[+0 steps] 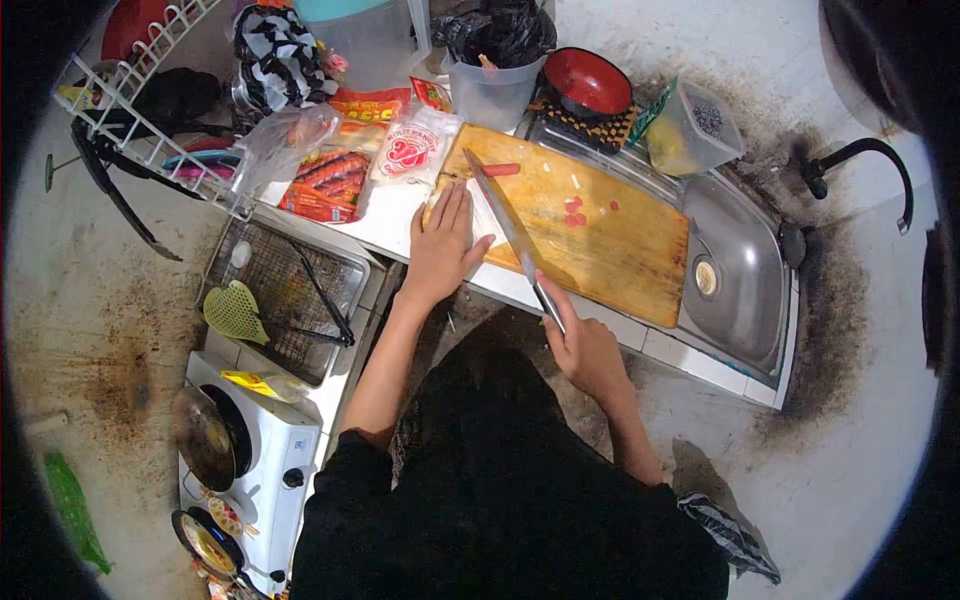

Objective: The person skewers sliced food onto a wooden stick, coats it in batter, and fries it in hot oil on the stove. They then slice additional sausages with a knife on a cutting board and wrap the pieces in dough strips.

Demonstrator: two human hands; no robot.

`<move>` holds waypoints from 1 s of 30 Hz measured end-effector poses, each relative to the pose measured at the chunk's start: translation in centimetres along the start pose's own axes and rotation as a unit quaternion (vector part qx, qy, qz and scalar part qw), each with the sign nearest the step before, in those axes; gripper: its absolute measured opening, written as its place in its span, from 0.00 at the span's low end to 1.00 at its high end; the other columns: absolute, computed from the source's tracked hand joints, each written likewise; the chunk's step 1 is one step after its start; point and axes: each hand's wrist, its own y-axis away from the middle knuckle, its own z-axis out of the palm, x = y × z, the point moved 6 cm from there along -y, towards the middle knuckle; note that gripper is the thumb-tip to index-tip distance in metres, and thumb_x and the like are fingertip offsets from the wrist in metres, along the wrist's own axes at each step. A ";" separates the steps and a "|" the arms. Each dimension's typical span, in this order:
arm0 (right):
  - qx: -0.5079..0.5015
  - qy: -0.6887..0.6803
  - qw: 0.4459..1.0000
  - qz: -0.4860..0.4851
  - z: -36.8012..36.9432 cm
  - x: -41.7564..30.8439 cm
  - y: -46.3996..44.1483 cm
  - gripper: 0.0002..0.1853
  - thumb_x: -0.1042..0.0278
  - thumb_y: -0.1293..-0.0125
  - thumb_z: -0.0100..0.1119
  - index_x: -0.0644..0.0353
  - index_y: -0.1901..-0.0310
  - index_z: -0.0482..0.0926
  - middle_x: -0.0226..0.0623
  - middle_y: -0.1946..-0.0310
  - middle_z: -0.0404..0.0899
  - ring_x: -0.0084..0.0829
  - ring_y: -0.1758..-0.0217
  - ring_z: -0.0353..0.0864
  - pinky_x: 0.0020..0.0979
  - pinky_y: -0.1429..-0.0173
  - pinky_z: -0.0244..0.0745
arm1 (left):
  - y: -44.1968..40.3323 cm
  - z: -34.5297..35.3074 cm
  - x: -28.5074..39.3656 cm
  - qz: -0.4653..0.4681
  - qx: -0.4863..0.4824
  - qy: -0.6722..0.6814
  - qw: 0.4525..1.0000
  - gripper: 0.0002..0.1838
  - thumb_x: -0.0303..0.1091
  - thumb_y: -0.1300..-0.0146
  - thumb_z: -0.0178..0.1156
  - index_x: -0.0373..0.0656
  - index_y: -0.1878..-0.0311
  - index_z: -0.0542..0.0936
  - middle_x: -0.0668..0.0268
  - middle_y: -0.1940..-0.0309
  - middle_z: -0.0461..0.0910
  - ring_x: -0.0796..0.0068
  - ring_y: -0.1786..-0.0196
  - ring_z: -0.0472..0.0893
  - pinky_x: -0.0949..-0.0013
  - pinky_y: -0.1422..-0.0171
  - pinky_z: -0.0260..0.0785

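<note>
My left hand [445,245] lies flat with fingers stretched over a pale, thin sheet or stack of sheets [484,215], perhaps dough wrappers, at the left end of the wooden cutting board [625,265]. The handle of a long kitchen knife [505,215] is gripped in my right hand [588,355]. Its blade slants up and left across the board, along the right side of the pale sheet. Beyond the blade lies a length of red sausage [503,170]. Several sausage slices [575,212] and small white bits are scattered mid-board.
A wrapper packet [408,150] and a sausage packet [328,185] lie left of the board. Behind it stand a red-lined bowl [588,82] and a clear tub [700,130]. The steel sink [745,290] is at right. A stove with pans [205,435] stands lower left.
</note>
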 end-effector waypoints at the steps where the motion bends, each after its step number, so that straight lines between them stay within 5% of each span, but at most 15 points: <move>1: 0.000 -0.001 1.000 0.000 -0.1 0.0 -0.1 0.30 0.62 0.34 0.46 0.40 0.32 0.51 0.52 0.83 0.75 0.54 0.77 0.77 0.49 0.70 0.71 | 0.0 0.1 0.0 0.000 0.001 -0.001 1.000 0.38 0.54 0.37 0.49 0.35 0.33 0.57 0.59 0.30 0.52 0.66 0.27 0.51 0.53 0.29 0.41; 7: 0.005 0.022 1.000 -0.005 -0.3 -0.3 0.6 0.29 0.63 0.34 0.46 0.41 0.32 0.52 0.52 0.82 0.75 0.52 0.77 0.78 0.46 0.71 0.71 | 0.1 0.0 0.0 -0.007 0.004 0.013 1.000 0.37 0.54 0.38 0.50 0.36 0.33 0.58 0.59 0.30 0.52 0.66 0.27 0.51 0.53 0.30 0.43; 10: 0.084 0.009 0.993 -0.076 -0.2 -0.6 1.6 0.29 0.63 0.34 0.46 0.43 0.32 0.52 0.52 0.81 0.76 0.51 0.77 0.78 0.45 0.71 0.71 | 0.1 0.0 -0.1 -0.010 0.003 0.021 1.000 0.37 0.54 0.38 0.50 0.36 0.33 0.58 0.59 0.30 0.52 0.66 0.27 0.51 0.54 0.30 0.43; 18: -0.051 0.033 0.995 0.073 1.0 0.5 3.2 0.32 0.59 0.34 0.45 0.38 0.31 0.46 0.51 0.83 0.76 0.53 0.78 0.78 0.50 0.69 0.75 | 0.0 0.0 -0.2 -0.008 0.004 0.024 1.000 0.38 0.53 0.38 0.50 0.37 0.32 0.57 0.59 0.29 0.51 0.66 0.27 0.51 0.54 0.30 0.42; 28: -0.029 0.057 0.996 0.059 0.9 0.5 2.3 0.32 0.59 0.34 0.46 0.37 0.31 0.46 0.49 0.83 0.77 0.52 0.78 0.79 0.51 0.68 0.75 | 0.1 0.3 -0.3 -0.016 -0.003 0.030 0.999 0.38 0.53 0.38 0.51 0.37 0.33 0.57 0.61 0.29 0.50 0.65 0.28 0.51 0.54 0.30 0.42; 30: 0.087 0.044 0.994 -0.049 0.1 -0.5 1.3 0.31 0.58 0.33 0.46 0.38 0.31 0.46 0.49 0.83 0.76 0.52 0.78 0.78 0.50 0.69 0.74 | 0.1 0.3 -0.3 -0.014 -0.003 0.030 0.999 0.38 0.53 0.38 0.51 0.37 0.33 0.57 0.61 0.29 0.50 0.65 0.28 0.51 0.54 0.30 0.42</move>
